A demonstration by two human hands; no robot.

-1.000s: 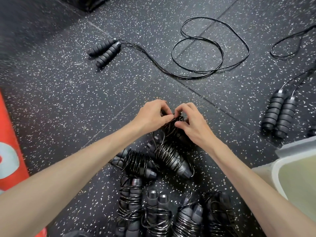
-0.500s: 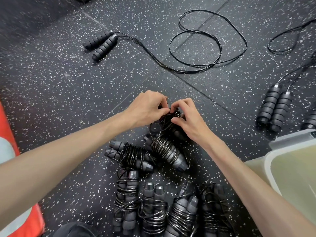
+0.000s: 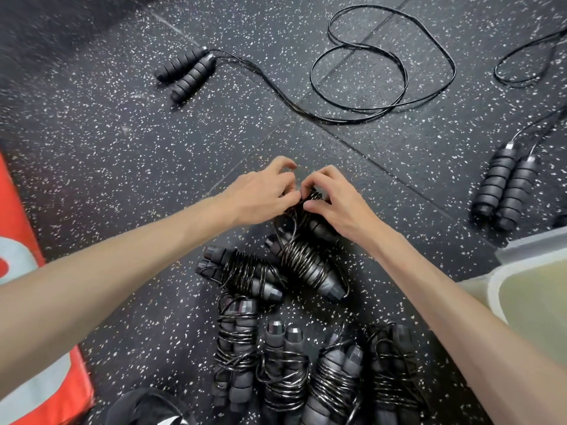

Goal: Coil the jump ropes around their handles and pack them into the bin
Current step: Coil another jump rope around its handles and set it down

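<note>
While both hands (image 3: 294,197) pinch its top — coiled rope (image 3: 306,262) lies just below.

A black rubber floor (image 3: 129,154) flecked with white, its tile seams crossing near the middle, runs under even light, with an orange-red mat (image 3: 33,348) at its left edge.

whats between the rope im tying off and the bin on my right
Only bare speckled floor, as the head view shows. The rope bundle under both hands lies apart from the bin, with the right forearm crossing above that stretch.
</note>
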